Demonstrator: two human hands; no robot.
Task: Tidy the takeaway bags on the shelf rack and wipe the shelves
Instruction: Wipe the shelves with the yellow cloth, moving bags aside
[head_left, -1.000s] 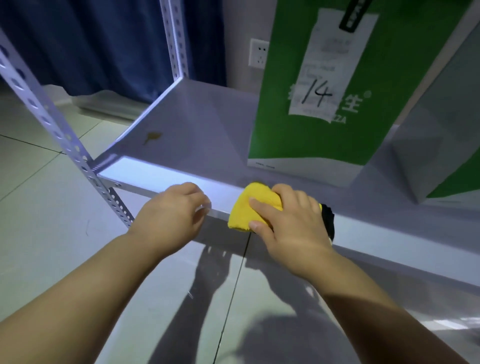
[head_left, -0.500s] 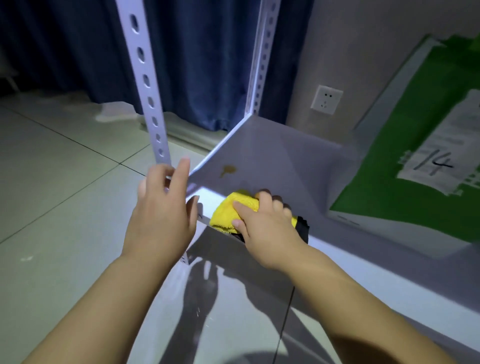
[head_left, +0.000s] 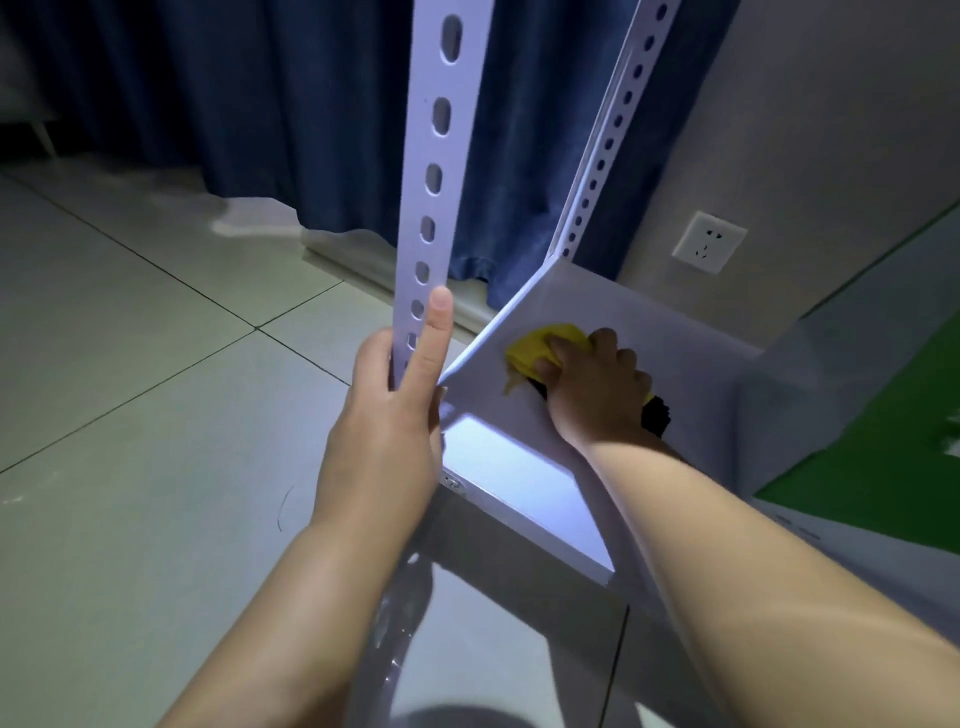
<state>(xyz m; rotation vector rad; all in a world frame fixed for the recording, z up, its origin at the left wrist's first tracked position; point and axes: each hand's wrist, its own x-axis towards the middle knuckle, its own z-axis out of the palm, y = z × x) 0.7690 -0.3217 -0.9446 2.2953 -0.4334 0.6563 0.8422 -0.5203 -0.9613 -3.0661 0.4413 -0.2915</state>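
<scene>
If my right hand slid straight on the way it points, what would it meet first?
Probably the shelf's left edge, just past the yellow cloth the right hand holds; depth is unclear.

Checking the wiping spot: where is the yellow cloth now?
In the head view, the yellow cloth sits under the right hand on the shelf near its left edge, beside the front post.

No legible text anywhere on my feed, green takeaway bag (head_left: 878, 457) at right edge shows just a sliver of its white label (head_left: 951, 442), faint print on its white base strip (head_left: 831, 538) too small to read
</scene>
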